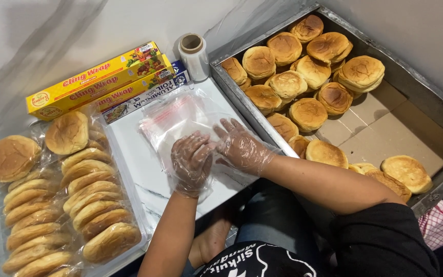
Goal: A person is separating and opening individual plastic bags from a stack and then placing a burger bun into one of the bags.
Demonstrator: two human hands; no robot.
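Your buns [308, 113] are golden brown on top, sitting in a grey metal tray [439, 110] lined with tan cardboard. The wrap boxes [96, 77] are bright yellow with red lettering, and your bench [144, 169] is white marble with grey veins. Both gloves [190, 161] are see-through plastic, and there's a red-and-white checked cloth [439, 223] by your black sleeve [385, 241].
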